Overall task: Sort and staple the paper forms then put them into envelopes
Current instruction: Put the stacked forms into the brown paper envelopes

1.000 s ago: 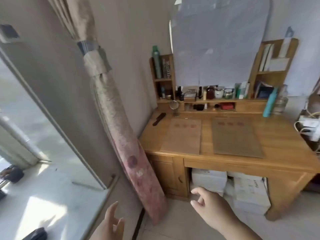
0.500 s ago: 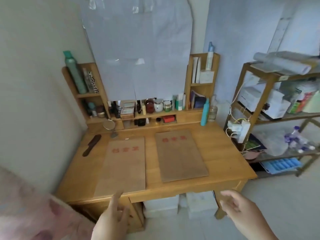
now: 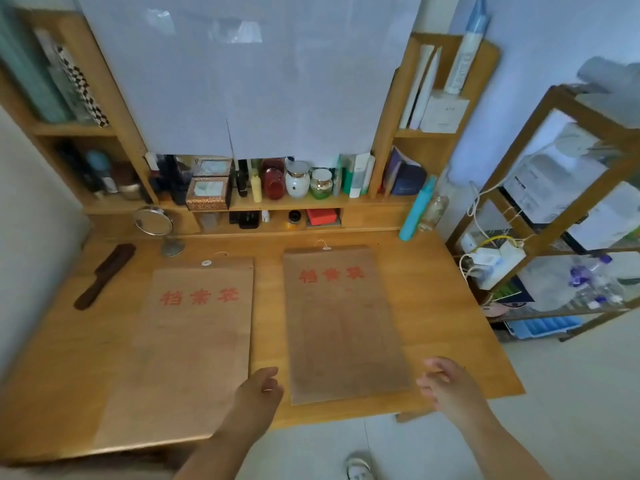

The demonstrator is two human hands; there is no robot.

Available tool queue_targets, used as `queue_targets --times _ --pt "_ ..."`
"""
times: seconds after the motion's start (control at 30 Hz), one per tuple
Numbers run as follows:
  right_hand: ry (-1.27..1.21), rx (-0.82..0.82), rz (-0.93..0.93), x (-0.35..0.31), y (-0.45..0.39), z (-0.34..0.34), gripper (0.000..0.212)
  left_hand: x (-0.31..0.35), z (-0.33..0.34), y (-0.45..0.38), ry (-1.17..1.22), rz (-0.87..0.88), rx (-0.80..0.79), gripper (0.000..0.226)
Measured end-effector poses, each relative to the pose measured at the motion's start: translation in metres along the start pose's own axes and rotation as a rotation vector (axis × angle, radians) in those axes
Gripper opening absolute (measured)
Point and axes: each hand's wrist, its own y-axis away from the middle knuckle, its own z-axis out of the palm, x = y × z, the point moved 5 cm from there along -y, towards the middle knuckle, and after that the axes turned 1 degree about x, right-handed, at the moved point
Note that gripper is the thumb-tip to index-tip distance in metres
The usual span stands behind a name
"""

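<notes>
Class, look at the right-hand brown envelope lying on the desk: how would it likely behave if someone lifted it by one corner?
The right envelope lies flat and thin on the desk, so it is probably light and would sag when lifted by a corner. Its plain paper face suggests it would slide easily if pushed.

Both hands, left (image 3: 258, 393) and right (image 3: 445, 384), reach forward, fingers loosely curled.

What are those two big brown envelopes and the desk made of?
The two flat brown envelopes, left and right, look like matte kraft paper: dull, fibrous brown with red printed characters and string clasps. The honey-coloured desk looks like varnished wood, smooth with a slight sheen, though it could be veneer.
</notes>
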Motion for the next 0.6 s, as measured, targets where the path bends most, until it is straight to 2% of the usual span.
queue_targets --times 0.13,0.33,0.4,0.47,0.6 --pt "-0.001 -0.085 0.075 -0.003 -0.078 0.01 0.037 -0.007 0.024 -0.036 0.111 -0.212 -0.017 0.046" --pt "0.117 -0.234 0.092 -0.019 -0.158 0.036 0.051 0.011 0.052 -0.065 0.364 -0.42 0.117 0.047" --pt "0.156 -0.29 0.074 -0.026 -0.167 0.039 0.041 0.021 0.058 -0.067 0.38 -0.436 0.188 0.045" --pt "0.12 -0.388 0.12 -0.03 -0.168 0.043 0.033 0.031 0.058 -0.066 0.369 -0.425 0.266 0.031" --pt "-0.193 -0.517 0.193 -0.043 -0.159 0.033 0.027 0.042 0.049 -0.043 0.451 -0.336 0.346 0.031"
